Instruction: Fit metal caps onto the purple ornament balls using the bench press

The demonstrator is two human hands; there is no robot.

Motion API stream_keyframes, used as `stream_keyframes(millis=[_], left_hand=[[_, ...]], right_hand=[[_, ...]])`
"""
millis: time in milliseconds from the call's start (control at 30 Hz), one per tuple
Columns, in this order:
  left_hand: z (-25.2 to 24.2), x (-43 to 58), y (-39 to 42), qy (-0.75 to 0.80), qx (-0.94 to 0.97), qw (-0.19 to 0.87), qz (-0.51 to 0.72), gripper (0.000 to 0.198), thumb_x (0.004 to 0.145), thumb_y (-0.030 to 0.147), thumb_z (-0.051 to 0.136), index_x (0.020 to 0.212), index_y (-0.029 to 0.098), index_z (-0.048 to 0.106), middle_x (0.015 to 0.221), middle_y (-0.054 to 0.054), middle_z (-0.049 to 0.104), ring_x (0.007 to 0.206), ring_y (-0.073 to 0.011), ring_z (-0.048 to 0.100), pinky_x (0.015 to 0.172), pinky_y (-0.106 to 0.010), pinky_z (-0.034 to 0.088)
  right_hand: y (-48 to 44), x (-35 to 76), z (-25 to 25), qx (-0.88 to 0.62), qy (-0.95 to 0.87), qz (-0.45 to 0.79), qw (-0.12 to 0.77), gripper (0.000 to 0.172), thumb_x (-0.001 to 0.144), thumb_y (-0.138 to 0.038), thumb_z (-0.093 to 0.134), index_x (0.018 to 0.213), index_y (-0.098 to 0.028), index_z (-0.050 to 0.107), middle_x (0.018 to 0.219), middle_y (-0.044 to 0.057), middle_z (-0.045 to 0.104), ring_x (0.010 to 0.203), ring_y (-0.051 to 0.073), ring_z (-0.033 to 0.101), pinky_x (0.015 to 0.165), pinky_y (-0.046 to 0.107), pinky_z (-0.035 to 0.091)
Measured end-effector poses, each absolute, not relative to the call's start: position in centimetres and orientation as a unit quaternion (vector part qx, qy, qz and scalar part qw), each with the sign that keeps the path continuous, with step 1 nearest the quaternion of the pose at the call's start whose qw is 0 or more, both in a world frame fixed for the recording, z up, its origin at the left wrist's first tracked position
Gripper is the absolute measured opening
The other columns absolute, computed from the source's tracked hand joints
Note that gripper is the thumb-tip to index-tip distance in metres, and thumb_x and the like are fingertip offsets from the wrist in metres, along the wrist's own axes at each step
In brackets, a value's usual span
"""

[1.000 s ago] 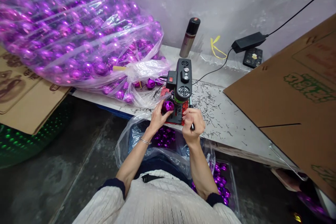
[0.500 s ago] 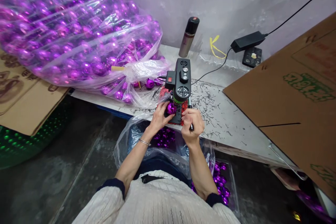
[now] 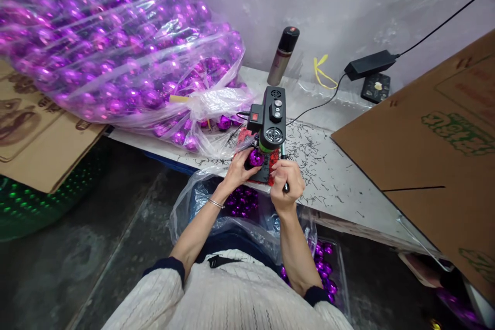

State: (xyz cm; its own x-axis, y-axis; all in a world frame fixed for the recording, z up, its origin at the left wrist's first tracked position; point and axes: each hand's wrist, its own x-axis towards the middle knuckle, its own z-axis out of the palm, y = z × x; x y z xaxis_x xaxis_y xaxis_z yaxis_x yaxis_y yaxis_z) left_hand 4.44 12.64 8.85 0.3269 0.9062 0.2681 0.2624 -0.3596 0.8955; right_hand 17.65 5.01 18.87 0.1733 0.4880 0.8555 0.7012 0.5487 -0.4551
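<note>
Mid-frame: left hand (image 3: 236,169) clamped on purple ball (image 3: 256,157) under drill press (image 3: 271,117); right hand (image 3: 286,181) gripping lever (image 3: 283,167). Judged drilling; next needs steady downward pull.

table (image 3: 340,185): pale top, littered with tiny dark clippings
left end: big clear bag of purple baubles (image 3: 116,51)
middle: small black machine (image 3: 270,124)
back: spray can (image 3: 284,55), power adapter (image 3: 369,64)
right: cardboard sheet (image 3: 433,154)
</note>
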Motion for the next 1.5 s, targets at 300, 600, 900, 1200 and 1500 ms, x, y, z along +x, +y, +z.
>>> stream_keyframes(millis=[300,600,900,1200,1500], left_hand=[[8.5,4.0,12.7,0.447,0.64,0.447,0.438,0.068,0.075,0.044,0.087,0.133,0.02,0.063,0.138,-0.014,0.066,0.133,-0.0341,0.059,0.121,-0.052,0.038],[8.2,2.8,13.1,0.412,0.582,0.54,0.447,0.068,0.081,0.051,0.079,0.138,0.019,0.058,0.14,-0.013,0.064,0.134,-0.0302,0.059,0.121,-0.047,0.038],[8.2,3.2,13.2,0.42,0.672,0.444,0.419,0.066,0.081,0.051,0.081,0.136,0.02,0.063,0.137,-0.015,0.068,0.134,-0.0352,0.059,0.12,-0.054,0.035],[8.2,4.6,12.5,0.444,0.775,0.269,0.361,0.063,0.088,0.05,0.076,0.139,0.018,0.058,0.137,-0.018,0.066,0.13,-0.035,0.061,0.11,-0.053,0.044],[6.1,5.4,12.2,0.388,0.775,0.264,0.423,0.068,0.093,0.051,0.07,0.148,0.02,0.048,0.142,-0.017,0.063,0.133,-0.0299,0.061,0.111,-0.047,0.048]], right_hand=[[5.3,17.8,20.8,-0.483,-0.622,-0.068,0.612,0.026,0.098,-0.015,0.047,0.075,-0.023,0.056,0.07,0.0,0.063,0.067,0.015,0.062,0.064,0.031,0.047],[5.6,18.4,23.2,-0.488,-0.65,-0.061,0.58,0.029,0.1,-0.016,0.047,0.073,-0.023,0.053,0.066,-0.001,0.059,0.064,0.012,0.06,0.062,0.028,0.047],[5.6,18.3,22.4,-0.481,-0.649,-0.069,0.586,0.025,0.099,-0.015,0.048,0.076,-0.023,0.055,0.069,-0.001,0.061,0.066,0.013,0.06,0.064,0.029,0.046],[5.5,18.2,22.3,-0.474,-0.65,-0.072,0.589,0.023,0.097,-0.012,0.049,0.079,-0.022,0.058,0.071,0.0,0.063,0.067,0.013,0.061,0.063,0.028,0.047],[5.0,18.2,20.7,-0.472,-0.656,-0.082,0.584,0.024,0.097,-0.01,0.048,0.077,-0.023,0.054,0.072,-0.001,0.062,0.069,0.013,0.061,0.063,0.027,0.047]])
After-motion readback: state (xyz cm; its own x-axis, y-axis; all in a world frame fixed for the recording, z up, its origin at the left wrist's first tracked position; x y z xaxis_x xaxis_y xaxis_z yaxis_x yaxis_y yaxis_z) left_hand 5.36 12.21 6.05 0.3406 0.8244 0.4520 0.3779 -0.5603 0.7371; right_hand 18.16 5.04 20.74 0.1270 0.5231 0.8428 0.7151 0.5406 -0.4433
